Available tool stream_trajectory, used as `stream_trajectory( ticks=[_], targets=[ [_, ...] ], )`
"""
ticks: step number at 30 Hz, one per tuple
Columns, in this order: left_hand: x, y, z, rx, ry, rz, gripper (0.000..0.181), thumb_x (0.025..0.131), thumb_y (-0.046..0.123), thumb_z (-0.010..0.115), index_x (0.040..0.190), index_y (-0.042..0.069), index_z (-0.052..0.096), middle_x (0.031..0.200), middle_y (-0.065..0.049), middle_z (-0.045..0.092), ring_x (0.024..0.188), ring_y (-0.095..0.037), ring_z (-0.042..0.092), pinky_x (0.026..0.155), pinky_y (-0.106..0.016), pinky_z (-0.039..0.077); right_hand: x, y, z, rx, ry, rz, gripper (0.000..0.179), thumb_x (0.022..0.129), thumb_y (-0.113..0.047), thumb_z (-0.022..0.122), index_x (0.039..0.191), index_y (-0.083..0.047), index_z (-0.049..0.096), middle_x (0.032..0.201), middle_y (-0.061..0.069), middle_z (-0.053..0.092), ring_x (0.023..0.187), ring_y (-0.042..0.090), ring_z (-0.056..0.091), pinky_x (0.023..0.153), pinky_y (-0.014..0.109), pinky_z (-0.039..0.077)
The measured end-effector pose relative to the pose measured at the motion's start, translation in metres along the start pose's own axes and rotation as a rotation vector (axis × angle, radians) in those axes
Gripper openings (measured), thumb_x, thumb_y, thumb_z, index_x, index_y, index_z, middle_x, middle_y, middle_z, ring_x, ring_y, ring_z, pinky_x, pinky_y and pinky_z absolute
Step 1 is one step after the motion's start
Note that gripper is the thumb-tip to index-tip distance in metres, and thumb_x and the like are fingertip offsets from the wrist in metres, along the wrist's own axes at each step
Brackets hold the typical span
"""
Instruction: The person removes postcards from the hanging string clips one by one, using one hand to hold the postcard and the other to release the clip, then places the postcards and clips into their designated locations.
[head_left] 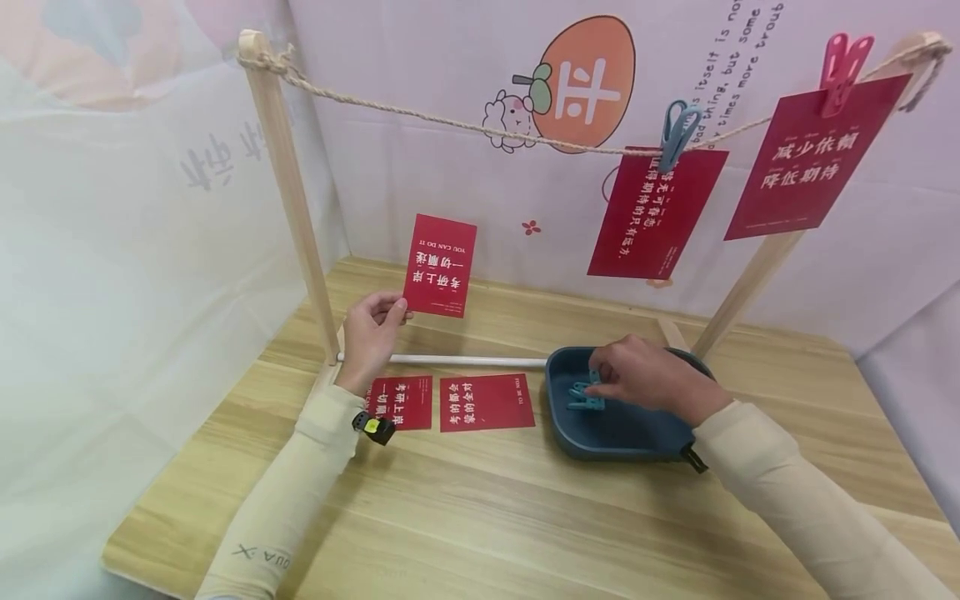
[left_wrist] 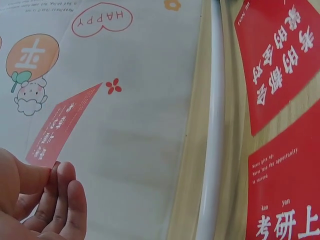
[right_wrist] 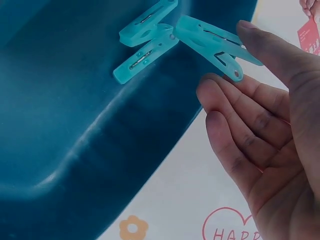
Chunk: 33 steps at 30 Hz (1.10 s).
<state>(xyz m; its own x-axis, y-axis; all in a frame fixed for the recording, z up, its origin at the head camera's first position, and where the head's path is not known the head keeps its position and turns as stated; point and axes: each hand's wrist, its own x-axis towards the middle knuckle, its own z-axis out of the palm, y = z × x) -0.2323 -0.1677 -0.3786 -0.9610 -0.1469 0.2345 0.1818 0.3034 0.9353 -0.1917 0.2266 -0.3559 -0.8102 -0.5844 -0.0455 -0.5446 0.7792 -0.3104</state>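
Note:
My left hand (head_left: pixel 371 337) pinches a red card (head_left: pixel 441 265) with white lettering by its lower left corner, holding it up below the rope (head_left: pixel 442 123). Over a dark blue tray (head_left: pixel 622 440), my right hand (head_left: pixel 652 379) has thumb and fingers on the handle end of a teal clothespin (right_wrist: pixel 212 45). In the right wrist view the thumb lies on one handle and the fingertips are at the other. Another teal clothespin (right_wrist: pixel 145 59) lies against it in the tray. Two more red cards hang from the rope, one under a blue clothespin (head_left: pixel 678 133), one under a pink clothespin (head_left: pixel 842 75).
The rope runs between a left wooden post (head_left: pixel 288 200) and a right wooden post (head_left: pixel 750 287). A white rod (head_left: pixel 472 361) crosses low between them. Two red cards, one lettered card (head_left: pixel 486 402) and one partly behind my left wrist (head_left: pixel 408 404), lie on the wooden table (head_left: pixel 480 508).

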Motion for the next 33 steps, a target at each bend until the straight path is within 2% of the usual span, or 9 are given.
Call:
stream_trajectory(
  ticks=[8, 11, 15, 18, 19, 21, 23, 27, 33],
  targets=[
    [0.003, -0.005, -0.005, 0.018, 0.012, -0.019, 0.024, 0.108, 0.012, 0.060, 0.124, -0.004, 0.069, 0.113, -0.023, 0.074, 0.105, -0.038, 0.074, 0.082, -0.014, 0.058, 0.001, 0.000, 0.001, 0.012, -0.030, 0.004, 0.033, 0.087, -0.025, 0.089, 0.109, -0.004, 0.078, 0.086, -0.001, 0.078, 0.074, 0.004, 0.071, 0.077, 0.033, 0.067],
    [0.004, -0.008, -0.007, 0.030, 0.015, -0.029, 0.025, 0.109, 0.013, 0.059, 0.125, -0.003, 0.069, 0.114, -0.022, 0.074, 0.106, -0.036, 0.075, 0.083, -0.015, 0.059, 0.001, 0.000, 0.000, 0.017, -0.035, 0.000, 0.032, 0.087, -0.025, 0.089, 0.109, -0.004, 0.078, 0.086, -0.001, 0.078, 0.074, 0.004, 0.070, 0.077, 0.033, 0.067],
    [0.005, -0.012, -0.009, 0.044, 0.019, -0.053, 0.025, 0.109, 0.015, 0.059, 0.125, -0.002, 0.069, 0.115, -0.020, 0.075, 0.104, -0.032, 0.075, 0.094, -0.034, 0.063, 0.003, 0.001, 0.002, 0.028, -0.046, -0.006, 0.030, 0.087, -0.024, 0.089, 0.107, -0.005, 0.078, 0.084, -0.003, 0.077, 0.071, 0.002, 0.068, 0.076, 0.030, 0.067],
    [0.006, -0.015, -0.011, 0.043, 0.017, -0.069, 0.025, 0.109, 0.014, 0.059, 0.126, -0.002, 0.068, 0.116, -0.021, 0.075, 0.105, -0.033, 0.075, 0.100, -0.050, 0.061, 0.004, 0.001, 0.005, 0.032, -0.063, -0.004, 0.028, 0.087, -0.024, 0.089, 0.106, -0.006, 0.078, 0.082, -0.005, 0.076, 0.069, 0.001, 0.066, 0.074, 0.028, 0.066],
    [0.006, -0.016, -0.011, 0.043, 0.014, -0.073, 0.025, 0.109, 0.014, 0.059, 0.126, -0.002, 0.068, 0.116, -0.021, 0.074, 0.106, -0.034, 0.075, 0.100, -0.051, 0.060, 0.004, 0.001, 0.005, 0.033, -0.069, -0.001, 0.028, 0.087, -0.024, 0.089, 0.105, -0.006, 0.078, 0.082, -0.005, 0.076, 0.068, 0.001, 0.065, 0.073, 0.028, 0.066],
    [0.007, -0.019, -0.012, 0.052, 0.013, -0.080, 0.025, 0.108, 0.014, 0.060, 0.126, -0.002, 0.068, 0.116, -0.021, 0.074, 0.107, -0.035, 0.075, 0.097, -0.047, 0.062, 0.005, 0.000, 0.006, 0.029, -0.080, 0.011, 0.028, 0.087, -0.024, 0.089, 0.105, -0.007, 0.078, 0.082, -0.005, 0.076, 0.068, 0.001, 0.065, 0.074, 0.027, 0.066],
    [0.008, -0.021, -0.013, 0.067, 0.014, -0.089, 0.025, 0.108, 0.014, 0.060, 0.126, -0.002, 0.068, 0.116, -0.021, 0.074, 0.108, -0.036, 0.074, 0.091, -0.036, 0.063, 0.006, -0.001, 0.006, 0.026, -0.087, 0.009, 0.028, 0.086, -0.025, 0.089, 0.105, -0.007, 0.078, 0.082, -0.005, 0.076, 0.068, 0.001, 0.065, 0.074, 0.027, 0.066],
    [0.010, -0.027, -0.014, 0.102, 0.025, -0.104, 0.024, 0.107, 0.011, 0.060, 0.126, -0.002, 0.069, 0.117, -0.023, 0.074, 0.109, -0.039, 0.073, 0.077, -0.016, 0.058, 0.006, -0.002, 0.006, 0.027, -0.101, 0.007, 0.028, 0.087, -0.026, 0.089, 0.105, -0.007, 0.078, 0.081, -0.005, 0.076, 0.068, 0.002, 0.064, 0.074, 0.027, 0.065],
    [0.014, -0.035, -0.015, 0.132, 0.039, -0.146, 0.024, 0.106, 0.011, 0.061, 0.124, -0.003, 0.071, 0.116, -0.026, 0.075, 0.107, -0.040, 0.074, 0.070, -0.013, 0.055, 0.005, 0.000, 0.005, 0.021, -0.111, 0.037, 0.033, 0.087, -0.027, 0.089, 0.110, -0.006, 0.077, 0.085, -0.004, 0.077, 0.070, 0.002, 0.066, 0.075, 0.029, 0.066]
  ],
)
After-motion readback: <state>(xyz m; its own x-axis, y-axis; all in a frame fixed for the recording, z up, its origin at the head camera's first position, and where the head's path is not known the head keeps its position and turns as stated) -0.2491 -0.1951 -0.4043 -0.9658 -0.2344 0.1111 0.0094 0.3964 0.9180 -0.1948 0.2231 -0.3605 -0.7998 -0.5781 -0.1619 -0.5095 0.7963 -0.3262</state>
